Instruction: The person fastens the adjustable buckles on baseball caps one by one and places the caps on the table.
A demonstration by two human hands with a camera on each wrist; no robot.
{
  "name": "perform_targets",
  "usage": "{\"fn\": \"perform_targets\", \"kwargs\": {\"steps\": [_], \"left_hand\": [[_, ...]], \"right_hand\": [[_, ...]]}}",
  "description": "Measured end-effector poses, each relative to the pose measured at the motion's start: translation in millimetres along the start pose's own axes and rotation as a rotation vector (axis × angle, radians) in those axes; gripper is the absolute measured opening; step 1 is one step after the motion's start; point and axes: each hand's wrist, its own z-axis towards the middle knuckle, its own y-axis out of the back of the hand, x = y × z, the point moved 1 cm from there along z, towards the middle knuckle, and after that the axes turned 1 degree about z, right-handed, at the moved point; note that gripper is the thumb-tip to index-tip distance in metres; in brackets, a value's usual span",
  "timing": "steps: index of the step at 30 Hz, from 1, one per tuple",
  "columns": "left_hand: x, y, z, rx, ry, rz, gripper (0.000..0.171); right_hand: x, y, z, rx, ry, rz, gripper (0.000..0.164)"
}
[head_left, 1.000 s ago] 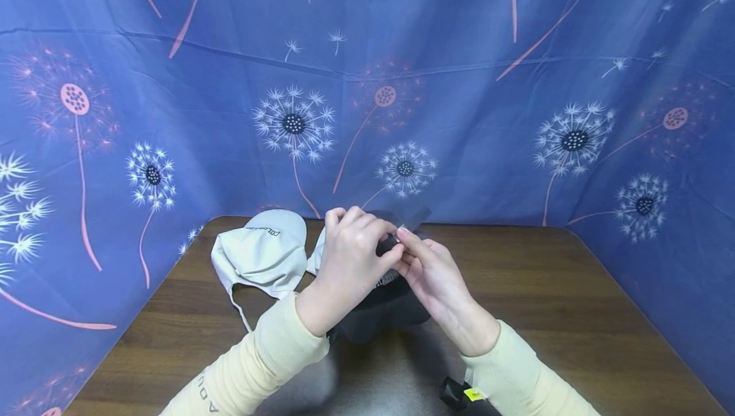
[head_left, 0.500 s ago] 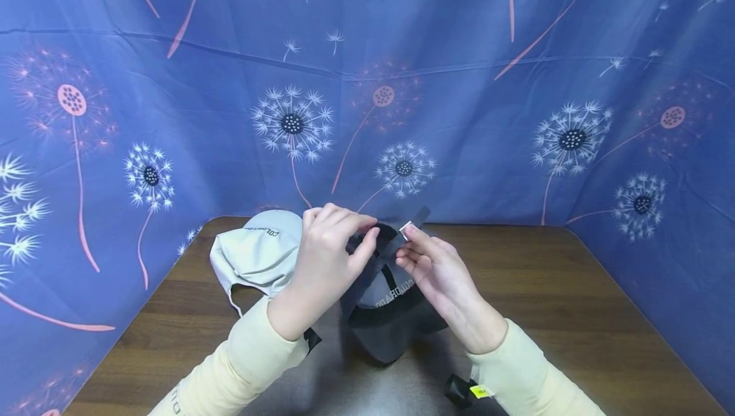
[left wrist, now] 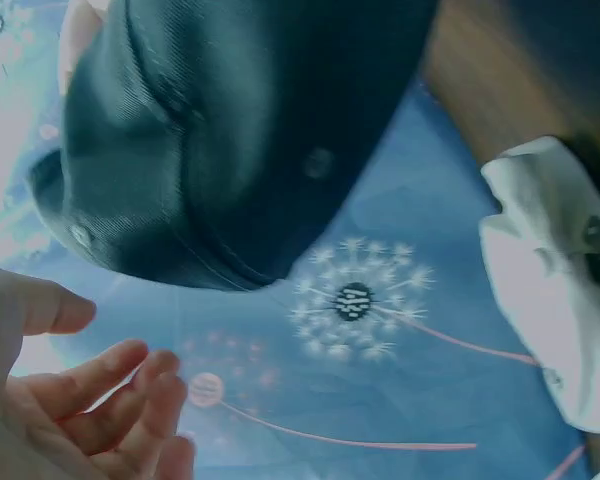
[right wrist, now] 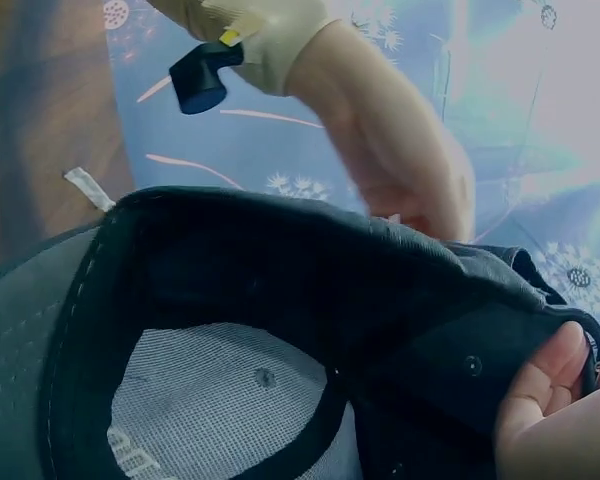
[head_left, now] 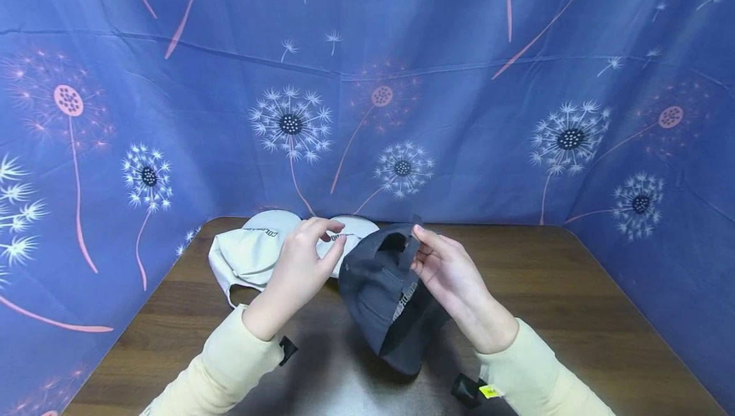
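A dark grey baseball cap [head_left: 370, 291] hangs tilted over the table, its brim downward and lettering on its mesh part. My right hand [head_left: 453, 269] pinches the adjusting strap [head_left: 409, 253] at the cap's back between thumb and fingers. In the right wrist view, the thumb of the right hand [right wrist: 560, 400] lies against the strap end, with the cap's dark inside [right wrist: 280, 270] facing the camera. To the cap's left, my left hand [head_left: 304, 263] holds nothing, thumb and fingers apart. The left wrist view has those fingers [left wrist: 110, 400] just below the cap's crown [left wrist: 250, 130].
Two white caps lie at the back left of the brown wooden table [head_left: 551, 301]: one nearer cap [head_left: 247, 260] with lettering, and another white cap [head_left: 355, 227] partly behind my left hand and the dark cap. A blue dandelion-print cloth [head_left: 471, 116] surrounds the table's back and sides.
My left hand has let go at the strap and drawn away to the left. The dark cap has turned and hangs lower from my right hand, which keeps its pinch.
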Motion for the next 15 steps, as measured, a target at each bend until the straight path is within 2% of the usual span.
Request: {"fn": "perform_targets", "kwargs": {"steps": [5, 8, 11, 15], "left_hand": [[13.2, -0.8, -5.9, 0.176, 0.173, -0.097, 0.023], [19.8, -1.4, -9.9, 0.287, 0.255, -0.163, 0.032], [25.8, -3.3, -13.8, 0.370, 0.307, -0.227, 0.039], [31.9, -11.0, -17.7, 0.421, 0.343, -0.317, 0.043]], "right_hand": [[5, -2, -2, 0.030, -0.011, 0.005, 0.026], [8, -3, -2, 0.037, -0.008, 0.015, 0.024], [12, -4, -2, 0.048, 0.001, 0.039, 0.024], [18, -4, 0, 0.077, 0.018, 0.079, 0.026]]}}
